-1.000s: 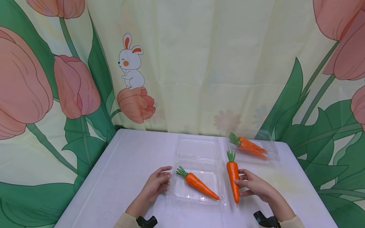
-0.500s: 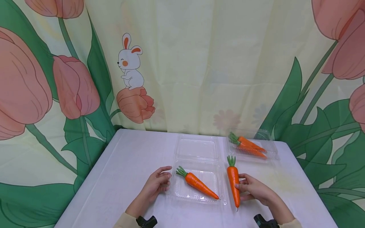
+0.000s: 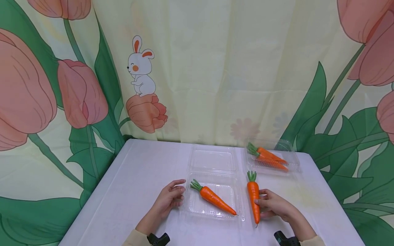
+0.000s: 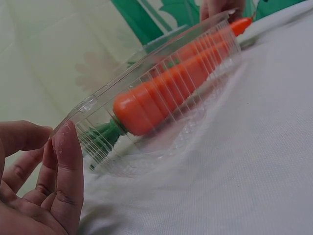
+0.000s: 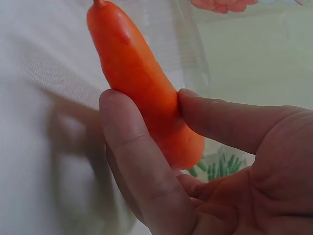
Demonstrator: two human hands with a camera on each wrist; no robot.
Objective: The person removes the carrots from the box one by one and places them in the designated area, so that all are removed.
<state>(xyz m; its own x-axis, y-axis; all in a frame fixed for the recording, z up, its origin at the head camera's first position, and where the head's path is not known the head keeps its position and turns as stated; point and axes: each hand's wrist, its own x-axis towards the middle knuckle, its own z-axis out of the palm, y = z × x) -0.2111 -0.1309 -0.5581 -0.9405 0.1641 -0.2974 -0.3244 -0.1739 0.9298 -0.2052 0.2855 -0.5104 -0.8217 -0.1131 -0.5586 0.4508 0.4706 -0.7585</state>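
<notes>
An opened clear plastic box point(image 3: 197, 211) lies on the table, its lid point(image 3: 212, 160) folded back. Inside it a carrot point(image 3: 215, 201) rests diagonally, green top at upper left. At the box's left edge is my left hand point(image 3: 167, 200); in the left wrist view that hand point(image 4: 44, 186) pinches the rim between thumb and fingers. Just right of the box, my right hand point(image 3: 277, 205) holds a second carrot point(image 3: 253, 198), leafy end away from me. The right wrist view shows the right hand point(image 5: 195, 166) pinching this carrot point(image 5: 142, 78) between thumb and fingers.
A closed clear box point(image 3: 293, 164) with carrots point(image 3: 271, 157) inside stands at the table's back right. Behind the white table point(image 3: 135, 164) hangs a curtain point(image 3: 197, 68) printed with tulips and a rabbit.
My right hand and its carrot have shifted slightly toward me, then a little to the right. The left hand and the opened box have stayed in place.
</notes>
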